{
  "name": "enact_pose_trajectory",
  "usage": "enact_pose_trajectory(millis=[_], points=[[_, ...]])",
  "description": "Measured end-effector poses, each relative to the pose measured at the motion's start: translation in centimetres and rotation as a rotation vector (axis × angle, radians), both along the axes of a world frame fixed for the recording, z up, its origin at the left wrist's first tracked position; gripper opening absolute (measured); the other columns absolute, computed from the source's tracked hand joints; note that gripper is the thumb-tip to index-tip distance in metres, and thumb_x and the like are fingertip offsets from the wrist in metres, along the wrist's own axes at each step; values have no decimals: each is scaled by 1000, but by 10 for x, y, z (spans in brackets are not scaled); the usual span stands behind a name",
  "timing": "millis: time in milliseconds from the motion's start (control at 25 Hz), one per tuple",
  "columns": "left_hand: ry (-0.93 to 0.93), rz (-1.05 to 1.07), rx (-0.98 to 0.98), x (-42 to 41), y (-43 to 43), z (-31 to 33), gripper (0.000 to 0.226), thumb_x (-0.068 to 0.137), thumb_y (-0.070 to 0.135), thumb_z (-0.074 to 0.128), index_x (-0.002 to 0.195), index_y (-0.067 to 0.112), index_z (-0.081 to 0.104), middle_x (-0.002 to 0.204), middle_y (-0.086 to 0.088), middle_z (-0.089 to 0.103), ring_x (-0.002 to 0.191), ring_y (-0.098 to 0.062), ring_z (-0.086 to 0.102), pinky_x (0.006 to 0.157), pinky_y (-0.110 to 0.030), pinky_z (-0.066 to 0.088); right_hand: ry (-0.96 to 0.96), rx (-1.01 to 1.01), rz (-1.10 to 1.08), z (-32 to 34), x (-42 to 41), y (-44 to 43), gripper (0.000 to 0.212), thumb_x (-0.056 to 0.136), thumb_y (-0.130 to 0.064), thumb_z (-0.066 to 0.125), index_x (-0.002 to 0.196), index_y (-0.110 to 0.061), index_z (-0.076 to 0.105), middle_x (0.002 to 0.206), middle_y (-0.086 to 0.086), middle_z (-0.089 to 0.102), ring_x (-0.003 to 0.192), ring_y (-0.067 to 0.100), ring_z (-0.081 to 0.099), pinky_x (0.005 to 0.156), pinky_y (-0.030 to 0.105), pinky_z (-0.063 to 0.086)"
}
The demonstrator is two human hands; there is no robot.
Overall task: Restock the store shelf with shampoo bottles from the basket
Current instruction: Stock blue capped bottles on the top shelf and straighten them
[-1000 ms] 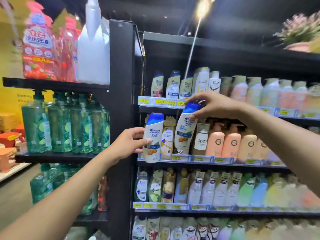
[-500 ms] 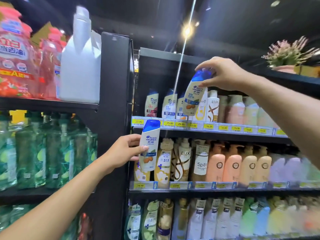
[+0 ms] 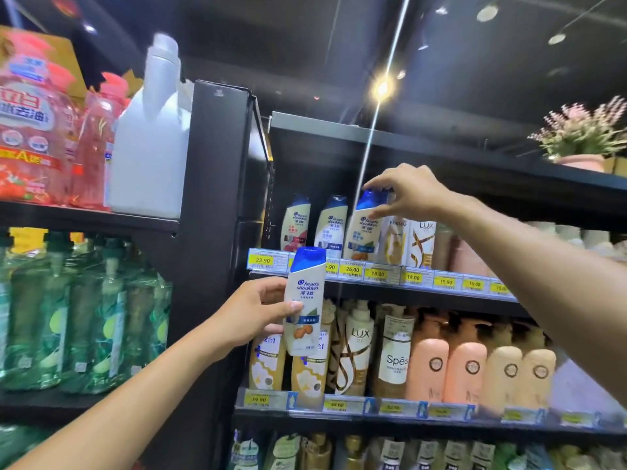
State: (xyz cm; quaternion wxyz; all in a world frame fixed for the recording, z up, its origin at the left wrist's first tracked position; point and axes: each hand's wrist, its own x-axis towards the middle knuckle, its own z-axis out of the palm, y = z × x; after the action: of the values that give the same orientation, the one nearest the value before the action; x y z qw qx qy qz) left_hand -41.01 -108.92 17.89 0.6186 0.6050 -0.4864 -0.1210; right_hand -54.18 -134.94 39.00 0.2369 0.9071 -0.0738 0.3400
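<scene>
Shampoo bottle A has its blue cap pinched between the thumb and the fingertips of the right hand; the index finger curls over the top of the cap and the thumb meets it from the front. Bottle A stands on the upper shelf, leaning slightly, third in a row after two like bottles and just beside a Pantene bottle. The right forearm reaches in from the lower right.

Shampoo bottle B is gripped by the left hand: the thumb lies across the front label and the fingers wrap round the back. Bottle B is upright, held off any shelf, with its cap in front of the yellow price tags and its base in front of the gold bottles of the shelf below.

Green bottles and a white jug fill the unit to the left.
</scene>
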Motion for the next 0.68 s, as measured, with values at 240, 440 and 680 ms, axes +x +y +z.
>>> enact_pose_trajectory(millis=[240, 440, 680], points=[[8, 28, 0, -2, -7, 5, 29, 96, 16, 70, 124, 22, 69, 117, 7, 78, 108, -15, 75, 89, -43, 63, 27, -27, -38, -5, 12, -14, 56, 82, -63, 72, 130, -38, 61, 115, -16, 69, 110, 15, 55, 84, 39, 37], [10, 19, -3, -4, -11, 3, 30, 97, 14, 69, 126, 21, 68, 117, 7, 78, 108, -14, 75, 83, -33, 64, -10, -109, -98, -21, 13, -12, 65, 74, -73, 70, 125, -36, 56, 110, -15, 62, 112, 14, 52, 92, 40, 34], [16, 11, -8, -4, -14, 2, 29, 97, 13, 69, 125, 19, 68, 116, 6, 78, 107, -15, 75, 79, -30, 63, -84, -283, -223, -44, 22, -18, 91, 61, -84, 70, 128, -26, 50, 122, -7, 58, 115, 19, 49, 97, 41, 36]])
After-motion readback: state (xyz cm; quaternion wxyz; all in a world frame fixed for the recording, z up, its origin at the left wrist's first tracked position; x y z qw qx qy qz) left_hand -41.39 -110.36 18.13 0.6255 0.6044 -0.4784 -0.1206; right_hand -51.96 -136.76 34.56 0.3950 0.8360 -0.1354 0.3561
